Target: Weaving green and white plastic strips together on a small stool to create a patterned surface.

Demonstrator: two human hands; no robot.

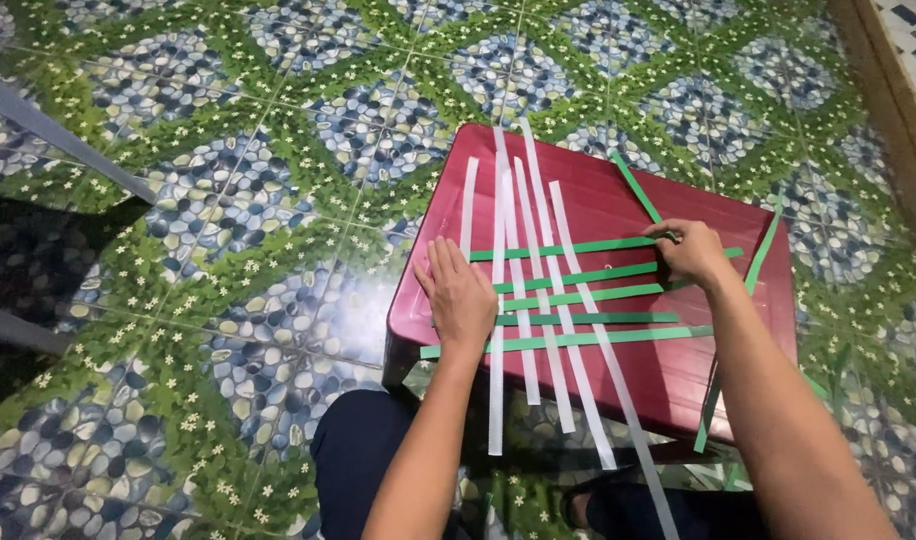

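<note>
Left hand [460, 295] flat, fingers spread, pressing long white paper strips [538, 300] onto dark red rectangular plastic stool top [598, 200], right hand [690, 250] pinching end of uppermost green paper strip [563, 250], further green strips interwoven crosswise, pebble-and-leaf patterned floor tiles [228, 250] beneath.

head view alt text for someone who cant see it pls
Two bare hands weave green paper strips across white paper strips on a dark red plastic stool: left hand pressed flat, right hand pinching the top green strip's end, over a green floral pebble-patterned tile floor.
</note>
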